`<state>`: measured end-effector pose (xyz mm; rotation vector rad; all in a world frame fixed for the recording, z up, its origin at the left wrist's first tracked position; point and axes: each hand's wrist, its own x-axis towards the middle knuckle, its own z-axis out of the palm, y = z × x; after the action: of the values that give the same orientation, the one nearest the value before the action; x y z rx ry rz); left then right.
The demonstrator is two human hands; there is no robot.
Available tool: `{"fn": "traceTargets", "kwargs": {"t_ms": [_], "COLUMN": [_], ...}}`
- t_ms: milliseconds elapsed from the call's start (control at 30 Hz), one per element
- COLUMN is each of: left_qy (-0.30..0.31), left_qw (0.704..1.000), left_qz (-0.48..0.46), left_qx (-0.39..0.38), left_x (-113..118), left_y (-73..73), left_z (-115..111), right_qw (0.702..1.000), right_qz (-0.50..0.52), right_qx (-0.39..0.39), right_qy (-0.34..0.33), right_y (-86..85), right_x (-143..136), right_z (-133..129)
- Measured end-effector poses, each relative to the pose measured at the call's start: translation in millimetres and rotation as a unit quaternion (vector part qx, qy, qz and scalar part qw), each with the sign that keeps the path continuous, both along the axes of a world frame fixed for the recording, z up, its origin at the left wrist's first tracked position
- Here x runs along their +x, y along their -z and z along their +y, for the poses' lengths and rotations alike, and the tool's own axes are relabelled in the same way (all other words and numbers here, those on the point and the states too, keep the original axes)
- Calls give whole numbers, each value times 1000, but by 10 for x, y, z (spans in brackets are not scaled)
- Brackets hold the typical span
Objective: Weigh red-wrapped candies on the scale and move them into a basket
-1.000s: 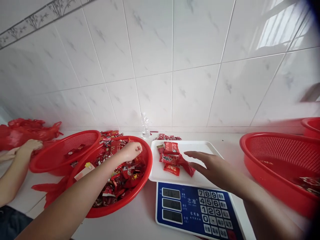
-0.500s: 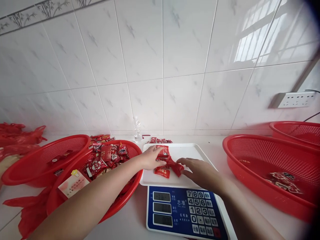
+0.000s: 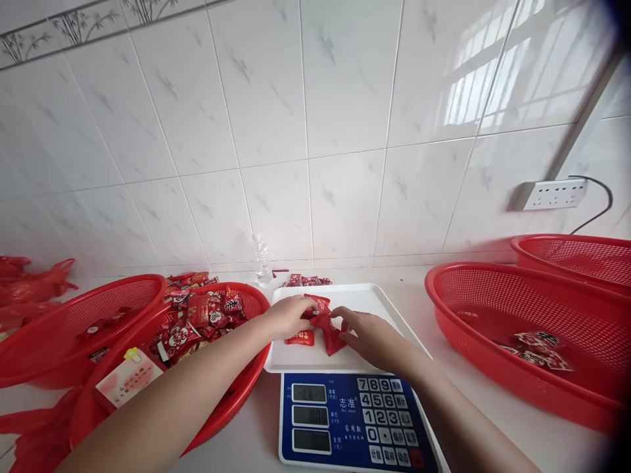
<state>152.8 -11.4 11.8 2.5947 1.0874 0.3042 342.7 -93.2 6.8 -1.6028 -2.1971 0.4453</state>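
On the white tray [image 3: 382,302] of a kitchen scale lie a crumpled red plastic bag [image 3: 331,336] and a few red snack packets [image 3: 302,337]. My left hand [image 3: 290,315] reaches in from the left, its fingers curled and closed on the left side of the bag, over the packets. From the right, my right hand [image 3: 367,334] grips the bag's other edge with thumb and fingertips. What lies under the left fingers is hidden. Below the tray is the scale's blue panel [image 3: 348,420] with number keys and displays.
Left of the scale stands a red basket [image 3: 259,358] piled with wrapped snacks [image 3: 202,312] and a card [image 3: 129,378]. Another red basket [image 3: 148,284] adjoins it. Two red baskets [image 3: 444,309] stand at right. Behind are a clear bottle [image 3: 261,263] and small packets [image 3: 308,280].
The view has shifted slightly to the right. My left fingers have curled in further over the bag and packets, and my right fingertips have drawn closer to the left hand.
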Motion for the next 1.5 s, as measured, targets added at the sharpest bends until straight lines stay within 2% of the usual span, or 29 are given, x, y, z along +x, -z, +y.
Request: {"fn": "traceTargets", "kwargs": {"t_ms": [200,433,500,767,900,1000,1233,1400,1500], "left_qy": [-36,-123,-132,-23,-7,-11,-45,-54,-76], "left_qw": [996,990,988,998,995,995,998,993,983], "left_qz": [43,-68,-70,45,84,92,-25,-107,-166], "left_qx": [66,28,22,-22,-55,-38,31,8,-8], "left_x": [14,-27,-75,-105,-50,4,190,215,217], "left_y": [12,-19,-47,-35,14,56,203,305,303], "left_z": [-29,88,95,-195,-235,-228,-269,-199,-143], "right_qw": [999,999,999,999,998,997,995,998,998], "right_qz": [30,12,4,-22,-48,-69,-82,-51,-46], "right_qx": [8,40,36,26,34,40,50,35,26], "right_qy": [-34,-9,-2,-21,-12,9,21,13,17], "right_y": [1,9,4,-2,17,52,73,30,7], "right_x": [-36,-56,-46,-28,-54,-64,-69,-28,8], "right_z": [-8,-6,-6,-25,-3,30,41,18,7]}}
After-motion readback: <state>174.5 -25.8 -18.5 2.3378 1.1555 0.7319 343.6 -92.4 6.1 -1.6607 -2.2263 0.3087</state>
